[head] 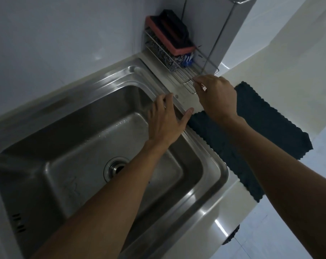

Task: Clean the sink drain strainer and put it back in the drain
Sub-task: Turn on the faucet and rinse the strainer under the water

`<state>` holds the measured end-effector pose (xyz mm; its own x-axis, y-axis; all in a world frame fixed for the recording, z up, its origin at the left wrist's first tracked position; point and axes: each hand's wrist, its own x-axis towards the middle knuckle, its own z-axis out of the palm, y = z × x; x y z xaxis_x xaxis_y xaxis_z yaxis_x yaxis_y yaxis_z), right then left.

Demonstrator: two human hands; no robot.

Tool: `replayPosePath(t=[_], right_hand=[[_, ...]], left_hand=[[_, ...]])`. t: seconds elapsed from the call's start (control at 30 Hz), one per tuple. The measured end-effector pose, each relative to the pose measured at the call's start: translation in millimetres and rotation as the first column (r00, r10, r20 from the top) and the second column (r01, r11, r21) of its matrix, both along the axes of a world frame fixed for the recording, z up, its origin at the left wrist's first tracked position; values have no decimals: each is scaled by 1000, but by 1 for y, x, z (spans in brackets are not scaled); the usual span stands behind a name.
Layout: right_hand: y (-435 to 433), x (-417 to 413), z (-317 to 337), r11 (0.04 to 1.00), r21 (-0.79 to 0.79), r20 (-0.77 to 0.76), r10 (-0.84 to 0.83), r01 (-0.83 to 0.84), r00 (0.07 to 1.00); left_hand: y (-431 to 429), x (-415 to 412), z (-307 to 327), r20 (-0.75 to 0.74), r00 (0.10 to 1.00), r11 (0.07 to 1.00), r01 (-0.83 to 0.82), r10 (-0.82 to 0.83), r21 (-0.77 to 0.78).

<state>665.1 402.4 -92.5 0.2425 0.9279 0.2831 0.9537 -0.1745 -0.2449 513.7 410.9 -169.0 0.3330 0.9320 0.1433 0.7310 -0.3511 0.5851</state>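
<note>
Left hand [165, 124] open, fingers straight over the sink [102, 81] edge, likely steadying; right hand [216, 96] curled at wire rack [186, 71], presumably seeking a scrubber, grip undeterminable

Both bare forearms stretched forward; left hand [167, 122] flat, fingers straight, thumb spread wide; right hand [217, 99] just beside, knuckles up, fingers curled under.
</note>
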Motion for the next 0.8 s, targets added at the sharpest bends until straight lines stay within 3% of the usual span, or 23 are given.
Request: replayPosePath(t=[0.5, 0.8], right_hand=[[0, 1, 16, 987, -155, -9, 28, -29, 1000], [-32, -12, 36, 996, -48, -8, 79, -79, 997]], left_hand=[[1, -2, 1, -45, 999, 1000, 25, -25, 5], [-16, -32, 20, -94, 996, 1000, 3, -2, 7]])
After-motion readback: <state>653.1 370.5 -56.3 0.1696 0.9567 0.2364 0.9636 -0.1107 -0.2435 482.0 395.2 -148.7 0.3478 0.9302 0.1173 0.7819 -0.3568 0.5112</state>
